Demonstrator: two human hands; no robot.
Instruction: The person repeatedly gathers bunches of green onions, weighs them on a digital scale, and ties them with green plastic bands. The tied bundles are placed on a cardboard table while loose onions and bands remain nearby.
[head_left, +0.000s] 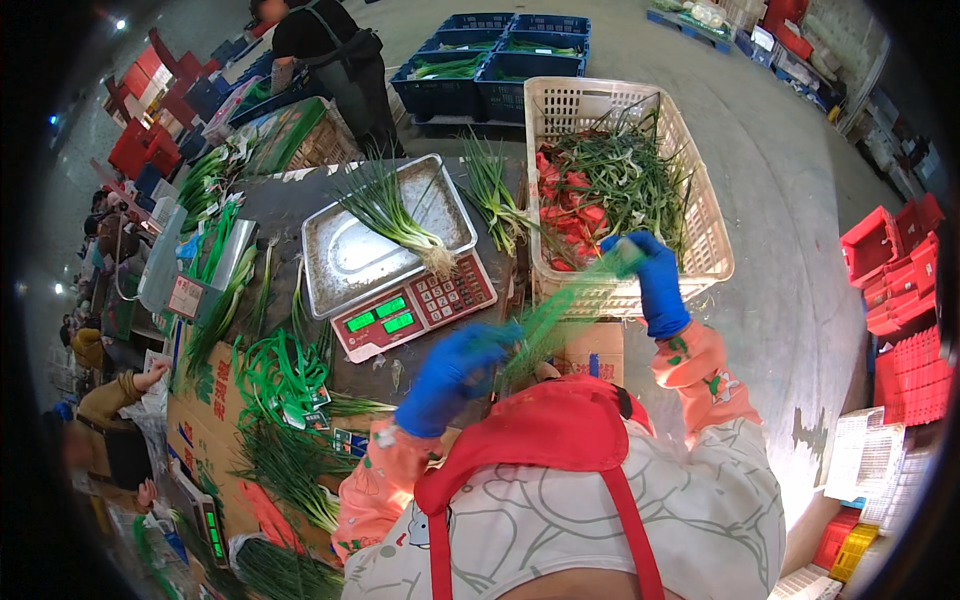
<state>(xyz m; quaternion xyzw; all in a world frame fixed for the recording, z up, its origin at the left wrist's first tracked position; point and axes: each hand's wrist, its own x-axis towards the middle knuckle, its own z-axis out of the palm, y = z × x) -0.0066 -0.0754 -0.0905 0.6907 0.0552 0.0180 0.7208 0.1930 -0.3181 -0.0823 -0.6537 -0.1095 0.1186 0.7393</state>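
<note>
Both my hands wear blue gloves. A length of green mesh netting (551, 319), blurred by motion, is stretched between them in front of my red apron (540, 427). My right hand (658, 289) grips its upper end over the near rim of a white plastic crate (709, 225). At the lower end, by the table edge, my left hand (454, 379) holds the netting, its fingertips blurred. A bunch of scallions (397, 221) lies on the metal pan (337, 277) of a red digital scale (416, 307), roots towards me. More scallions (495, 195) rest right of the pan.
The crate contains scallion trimmings (622, 172) and red netting (559, 202). Green mesh strips with tags (277, 375) and scallions (289, 472) lie at left. Blue crates (487, 67) stand beyond the table. One person (330, 60) works behind it, another (112, 435) at far left.
</note>
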